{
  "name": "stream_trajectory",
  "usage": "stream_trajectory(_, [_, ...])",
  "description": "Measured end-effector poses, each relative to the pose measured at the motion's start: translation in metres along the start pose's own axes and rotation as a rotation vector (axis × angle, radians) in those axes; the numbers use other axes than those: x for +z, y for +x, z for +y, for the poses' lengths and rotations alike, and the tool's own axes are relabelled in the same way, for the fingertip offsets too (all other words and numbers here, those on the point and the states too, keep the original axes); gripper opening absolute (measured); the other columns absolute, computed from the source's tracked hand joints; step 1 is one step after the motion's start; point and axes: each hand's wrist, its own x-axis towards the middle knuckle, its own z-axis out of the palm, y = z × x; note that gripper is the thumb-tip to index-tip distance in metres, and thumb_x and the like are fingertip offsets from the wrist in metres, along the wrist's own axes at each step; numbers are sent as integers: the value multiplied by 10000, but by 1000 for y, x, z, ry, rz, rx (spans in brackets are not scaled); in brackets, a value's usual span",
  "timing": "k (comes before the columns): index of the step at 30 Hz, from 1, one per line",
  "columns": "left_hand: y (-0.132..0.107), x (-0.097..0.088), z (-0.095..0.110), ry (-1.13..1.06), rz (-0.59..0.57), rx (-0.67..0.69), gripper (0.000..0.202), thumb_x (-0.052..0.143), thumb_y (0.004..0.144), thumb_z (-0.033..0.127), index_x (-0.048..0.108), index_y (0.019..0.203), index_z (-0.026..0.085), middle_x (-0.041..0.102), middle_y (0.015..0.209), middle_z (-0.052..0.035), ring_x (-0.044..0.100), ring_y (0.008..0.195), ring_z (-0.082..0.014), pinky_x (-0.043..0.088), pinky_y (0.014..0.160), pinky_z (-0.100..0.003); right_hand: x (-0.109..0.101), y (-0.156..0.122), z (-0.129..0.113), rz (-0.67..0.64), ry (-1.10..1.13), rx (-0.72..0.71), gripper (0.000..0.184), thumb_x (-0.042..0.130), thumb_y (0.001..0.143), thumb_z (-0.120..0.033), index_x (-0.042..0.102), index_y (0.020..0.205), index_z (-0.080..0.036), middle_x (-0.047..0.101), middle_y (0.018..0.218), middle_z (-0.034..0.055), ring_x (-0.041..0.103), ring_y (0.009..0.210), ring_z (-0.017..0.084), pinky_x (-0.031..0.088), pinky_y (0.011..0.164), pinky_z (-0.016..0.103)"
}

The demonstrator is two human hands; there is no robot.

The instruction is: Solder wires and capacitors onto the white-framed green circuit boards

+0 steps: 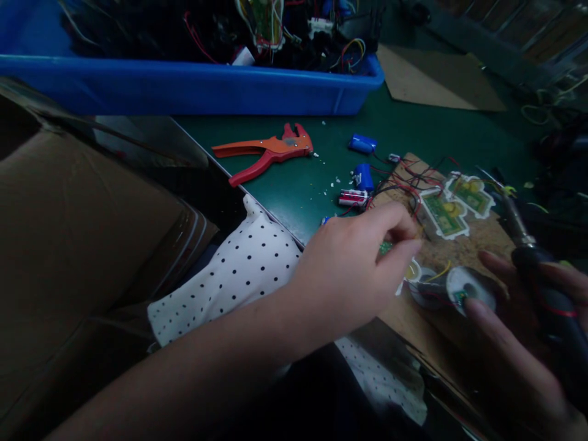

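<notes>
My left hand (353, 263) reaches over the wooden board (487, 242) with thumb and index finger pinched together. What sits between those fingertips is too small to make out. Under them lies a circuit board (412, 269) with a white edge, partly covered by the hand. My right hand (519, 343) grips a soldering iron (542, 294) with a black handle, its metal tip pointing up and away. The thumb and a finger of this hand are apart beside a solder spool (459, 278). A yellow wire (438, 272) runs near the spool.
Two white-edged circuit boards (444, 213) lie farther back, with red and black wires leading to blue cylindrical batteries (362, 176). Orange-red wire strippers (271, 150) rest on the green table (298, 199). A blue bin (206, 86) of wired parts stands behind, a cardboard box (82, 226) at left.
</notes>
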Motion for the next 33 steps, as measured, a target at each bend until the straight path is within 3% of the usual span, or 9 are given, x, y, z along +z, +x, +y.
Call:
stream_trajectory(3, [-2, 5, 4, -75, -87, 58, 70, 602, 956, 246, 646, 914, 210, 708, 845, 27, 649, 734, -117, 474, 624, -229, -1, 1, 5, 7, 48, -3, 809, 874, 551, -101, 613, 1267, -372, 615, 1344, 83, 645, 1210, 317, 500, 1072, 552])
stream_trajectory(9, [-7, 19, 9, -76, -230, 149, 79, 645, 948, 245, 718, 968, 221, 746, 898, 45, 652, 739, -101, 465, 682, -229, -1, 0, 9, -41, 135, 28, 715, 837, 663, -136, 554, 1293, -319, 676, 1275, 58, 661, 1193, 227, 572, 996, 357])
stream_trajectory(15, [-7, 33, 12, -10, -267, 121, 85, 637, 948, 247, 714, 915, 229, 717, 873, 49, 627, 761, -103, 445, 705, -252, -3, 1, 10, -73, 125, 30, 677, 820, 724, -179, 525, 1314, -329, 672, 1283, 41, 665, 1175, 224, 579, 992, 380])
stream_trajectory(27, [-8, 42, 12, 55, -213, 34, 113, 684, 873, 185, 749, 866, 276, 633, 803, 30, 527, 647, -105, 410, 588, -257, -8, 3, 17, -112, 147, 12, 684, 814, 744, -183, 502, 1339, -315, 664, 1295, 66, 669, 1168, 239, 516, 1073, 451])
stream_trajectory(33, [0, 41, 16, 116, -172, 126, 109, 708, 826, 161, 752, 823, 260, 608, 1072, -28, 606, 930, -160, 482, 805, -319, -9, 2, 14, -116, 135, 31, 663, 808, 754, -187, 507, 1327, -330, 661, 1293, 47, 665, 1159, 223, 535, 1052, 420])
